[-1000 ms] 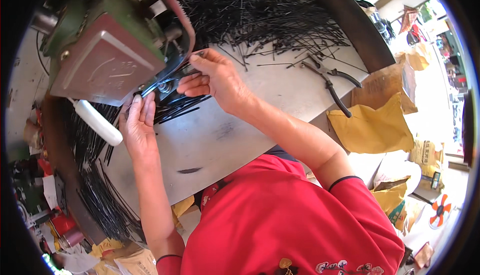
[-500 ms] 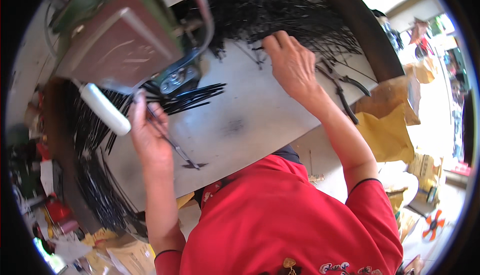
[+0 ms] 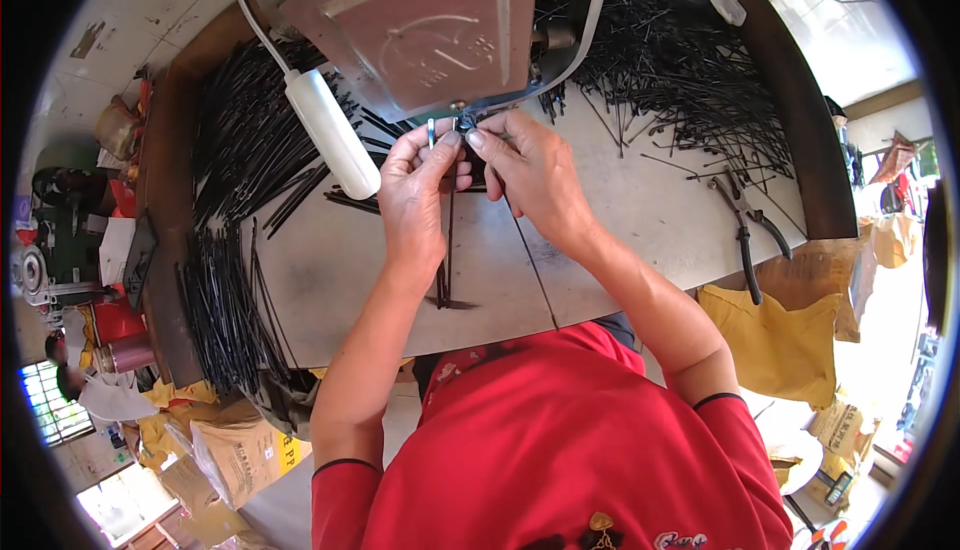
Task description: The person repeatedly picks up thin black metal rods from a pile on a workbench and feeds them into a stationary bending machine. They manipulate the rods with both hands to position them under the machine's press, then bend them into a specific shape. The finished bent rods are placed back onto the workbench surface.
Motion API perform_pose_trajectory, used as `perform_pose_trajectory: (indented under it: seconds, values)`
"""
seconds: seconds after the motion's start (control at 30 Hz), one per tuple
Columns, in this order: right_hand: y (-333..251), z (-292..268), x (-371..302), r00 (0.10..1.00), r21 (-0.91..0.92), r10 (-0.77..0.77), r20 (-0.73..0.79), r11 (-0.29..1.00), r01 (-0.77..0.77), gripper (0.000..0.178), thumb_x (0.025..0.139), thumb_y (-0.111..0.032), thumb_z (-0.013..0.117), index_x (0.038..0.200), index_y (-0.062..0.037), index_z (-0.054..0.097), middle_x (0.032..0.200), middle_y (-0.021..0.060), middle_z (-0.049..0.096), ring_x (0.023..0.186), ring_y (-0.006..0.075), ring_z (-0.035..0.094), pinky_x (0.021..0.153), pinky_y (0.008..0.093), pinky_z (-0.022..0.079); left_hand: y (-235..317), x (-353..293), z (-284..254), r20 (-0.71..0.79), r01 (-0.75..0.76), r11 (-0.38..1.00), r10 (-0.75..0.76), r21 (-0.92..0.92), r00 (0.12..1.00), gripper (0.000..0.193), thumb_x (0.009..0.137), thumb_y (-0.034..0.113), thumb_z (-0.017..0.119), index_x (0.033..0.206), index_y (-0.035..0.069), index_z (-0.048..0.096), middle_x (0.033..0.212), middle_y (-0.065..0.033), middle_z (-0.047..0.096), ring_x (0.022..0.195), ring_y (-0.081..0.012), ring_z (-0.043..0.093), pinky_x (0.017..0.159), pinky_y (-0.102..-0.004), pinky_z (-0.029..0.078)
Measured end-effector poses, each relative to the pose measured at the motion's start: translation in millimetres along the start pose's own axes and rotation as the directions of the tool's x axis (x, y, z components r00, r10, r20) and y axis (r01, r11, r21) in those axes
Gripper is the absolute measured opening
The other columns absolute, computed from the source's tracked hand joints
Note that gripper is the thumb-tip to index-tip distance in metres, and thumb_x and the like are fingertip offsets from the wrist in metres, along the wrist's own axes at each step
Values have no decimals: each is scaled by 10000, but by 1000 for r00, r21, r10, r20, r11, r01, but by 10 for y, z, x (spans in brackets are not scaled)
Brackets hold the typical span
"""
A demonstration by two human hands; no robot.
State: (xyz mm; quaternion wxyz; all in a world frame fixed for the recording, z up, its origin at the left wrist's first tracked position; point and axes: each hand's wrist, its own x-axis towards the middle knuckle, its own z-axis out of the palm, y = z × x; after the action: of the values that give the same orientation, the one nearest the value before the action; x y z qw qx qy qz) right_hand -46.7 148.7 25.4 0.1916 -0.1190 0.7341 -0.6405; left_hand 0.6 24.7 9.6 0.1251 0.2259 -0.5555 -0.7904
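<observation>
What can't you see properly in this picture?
All in the head view:
Upper end of the thin black rod in the right hand: mostly hidden by that hand.
Top of the machine: cut off by the upper edge.
Bottom of the rod pile: covered by rods above.

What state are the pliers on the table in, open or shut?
The pliers are open: handles spread apart, jaw tips parted.

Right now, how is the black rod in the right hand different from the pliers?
The black rod slants down from the right hand, while the pliers lie on the table, untouched. The rod is one thin length; the pliers are thicker, with two handles spread apart. The rod's visible part looks black; the pliers' head is greyer metal. Both have black parts.
</observation>
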Motion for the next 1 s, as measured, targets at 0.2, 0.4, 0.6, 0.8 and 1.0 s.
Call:
perform_pose_trajectory:
  seconds: [0.2,0.4,0.6,0.8,1.0]
  values:
    - [117,32,58,1000,136,13,-23,991,-10,207,942,-177,523,963,19,585,552,31,529,405,67,405,356,226,316,-15,24,26,43,15,1000,-14,-15,999,180,863,99,654,1016,14,616,758,-3,599,612,-72,552,577,-205,460]
    - [134,8,81,1000,149,22,5,989,-22,201,938,-162,520,939,27,588,571,41,554,430,75,458,362,235,347,-21,41,25,33,20,1000,-19,-22,999,191,856,102,665,1017,15,614,761,-16,613,605,-78,556,567,-204,454]
    - [100,1,92,999,197,16,28,980,-21,198,934,-161,526,954,22,601,599,40,570,445,66,467,360,227,340,-5,40,38,25,33,998,-31,-49,999,184,850,93,667,1011,21,617,772,-23,625,614,-80,567,567,-207,464]
    - [180,3,137,999,277,4,48,961,-17,184,925,-153,540,946,16,608,624,38,582,456,63,472,356,221,327,-8,92,4,35,101,993,-99,-63,995,165,847,102,665,992,35,627,780,-25,632,626,-86,580,571,-214,475]
    - [169,-74,221,996,97,2,86,995,-11,209,910,-193,567,893,10,611,594,39,570,423,73,462,353,230,321,91,170,-44,62,98,992,-102,74,993,145,837,92,659,959,27,617,778,-35,635,625,-103,589,570,-230,478]
